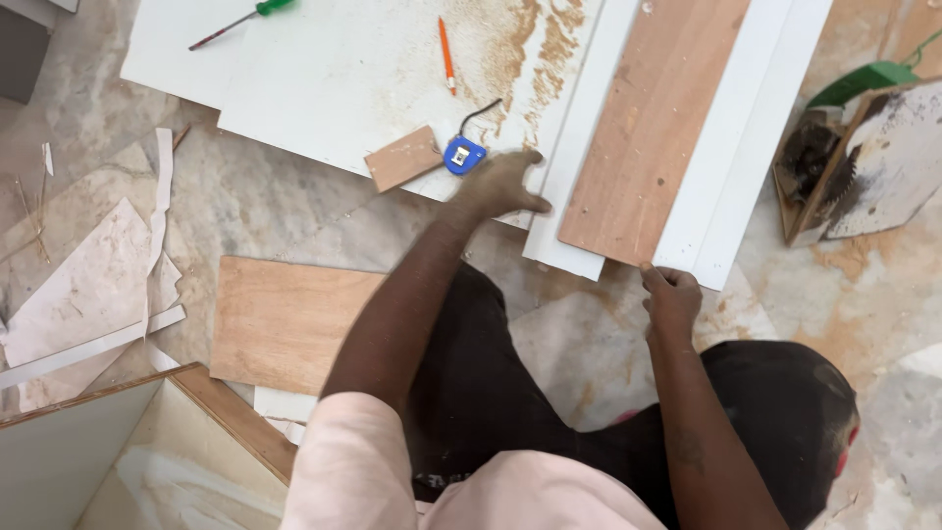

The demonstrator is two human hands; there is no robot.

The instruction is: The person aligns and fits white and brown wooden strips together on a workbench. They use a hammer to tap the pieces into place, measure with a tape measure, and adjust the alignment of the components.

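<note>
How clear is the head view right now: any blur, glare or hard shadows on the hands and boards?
Head view: light is even and soft, no hard shadows or glare. The left hand by the blue tape measure looks slightly motion-blurred; the right hand at the brown board is sharper. Sawdust dulls the white panel.

Your left hand (502, 184) sits by the white strip (577, 147); your right hand (672, 297) is at the reddish-brown plywood board (653, 128) with its pale speckles. The tape measure (463, 155) is blue with a black strap, the pencil (446, 54) orange, the screwdriver (240, 22) green-handled. The white panel (343, 79) carries tan sawdust streaks, and the floor (275, 196) is mottled beige-grey.
</note>
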